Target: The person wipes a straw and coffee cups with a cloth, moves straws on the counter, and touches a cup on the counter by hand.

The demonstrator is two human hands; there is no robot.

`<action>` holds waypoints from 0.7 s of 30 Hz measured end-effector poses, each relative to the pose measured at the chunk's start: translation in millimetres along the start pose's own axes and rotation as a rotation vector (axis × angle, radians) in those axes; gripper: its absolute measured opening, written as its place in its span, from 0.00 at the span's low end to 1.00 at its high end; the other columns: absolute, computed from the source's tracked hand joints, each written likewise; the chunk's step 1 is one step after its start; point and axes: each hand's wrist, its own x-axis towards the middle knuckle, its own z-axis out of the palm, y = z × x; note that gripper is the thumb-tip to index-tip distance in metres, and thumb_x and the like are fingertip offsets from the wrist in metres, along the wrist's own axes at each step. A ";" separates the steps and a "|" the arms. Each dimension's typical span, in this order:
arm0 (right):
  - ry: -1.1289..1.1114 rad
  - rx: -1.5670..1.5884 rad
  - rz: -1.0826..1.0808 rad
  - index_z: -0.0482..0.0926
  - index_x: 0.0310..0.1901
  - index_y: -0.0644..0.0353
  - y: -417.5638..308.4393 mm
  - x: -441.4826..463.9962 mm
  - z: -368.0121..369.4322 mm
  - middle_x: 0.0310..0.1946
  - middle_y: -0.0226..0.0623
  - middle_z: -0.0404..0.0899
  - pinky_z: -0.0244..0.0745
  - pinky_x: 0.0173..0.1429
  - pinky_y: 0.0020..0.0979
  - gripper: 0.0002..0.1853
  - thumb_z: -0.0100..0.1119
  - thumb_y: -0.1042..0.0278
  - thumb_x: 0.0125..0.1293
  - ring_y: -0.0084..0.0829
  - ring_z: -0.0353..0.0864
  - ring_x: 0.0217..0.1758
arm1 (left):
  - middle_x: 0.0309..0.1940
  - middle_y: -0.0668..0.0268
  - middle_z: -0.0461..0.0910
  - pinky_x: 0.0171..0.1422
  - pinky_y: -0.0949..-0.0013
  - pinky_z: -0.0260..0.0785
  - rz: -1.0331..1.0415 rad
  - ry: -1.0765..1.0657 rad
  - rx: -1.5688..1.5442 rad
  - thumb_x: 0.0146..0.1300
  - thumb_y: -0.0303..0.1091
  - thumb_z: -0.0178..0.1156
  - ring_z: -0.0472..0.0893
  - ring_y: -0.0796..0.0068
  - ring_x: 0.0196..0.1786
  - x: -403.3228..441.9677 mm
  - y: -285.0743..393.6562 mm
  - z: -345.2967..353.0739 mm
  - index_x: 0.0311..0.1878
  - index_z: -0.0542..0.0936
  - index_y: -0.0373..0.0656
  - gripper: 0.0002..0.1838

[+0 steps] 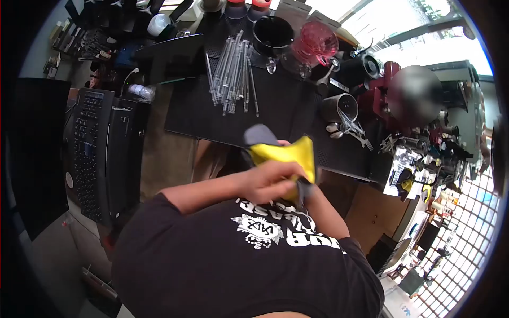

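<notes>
My left hand [271, 182] is in front of my chest, with its fingers curled in against a yellow and grey cloth [281, 153]. Part of this cloth is smeared by motion. My right hand [284, 142] is mostly covered by the cloth; a bit of its fingers shows over the top edge, while its forearm comes in from the lower right. Whether the cloth wraps some object I cannot make out. Beyond my hands, a bundle of clear-wrapped straws or sticks [231, 74] lies on the black table [289, 114].
A black dripper [273, 34] and a red dripper [317, 40] stand at the back. To the right are a metal cup [339, 107], several spoons and forks [356, 131] and a dark red machine [374, 100]. A keyboard [89, 143] sits at the left.
</notes>
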 end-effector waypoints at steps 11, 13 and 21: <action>0.161 0.866 -0.366 0.68 0.69 0.70 -17.6 -244.8 -107.4 0.66 0.47 0.75 0.68 0.73 0.40 0.63 0.39 0.09 0.58 0.42 0.77 0.65 | 0.37 0.74 0.70 0.48 0.74 0.64 -0.248 -0.348 -0.108 0.80 0.37 0.46 0.67 0.84 0.42 127.7 -74.0 207.4 0.46 0.70 0.41 0.09; -0.144 0.861 -0.634 0.64 0.73 0.68 -0.4 -303.6 -139.7 0.70 0.47 0.71 0.65 0.75 0.39 0.61 0.42 0.11 0.59 0.41 0.74 0.70 | 0.36 0.75 0.68 0.50 0.77 0.62 -0.243 -0.282 -0.089 0.81 0.37 0.47 0.66 0.86 0.41 139.3 -102.4 266.2 0.44 0.71 0.42 0.10; 0.768 0.531 -0.813 0.72 0.65 0.63 41.9 -508.0 -203.0 0.57 0.40 0.80 0.76 0.65 0.36 0.23 0.58 0.70 0.70 0.34 0.82 0.60 | 0.33 0.77 0.70 0.38 0.80 0.62 -0.483 -0.373 -0.003 0.79 0.40 0.55 0.67 0.90 0.35 187.8 -162.1 467.8 0.46 0.71 0.44 0.10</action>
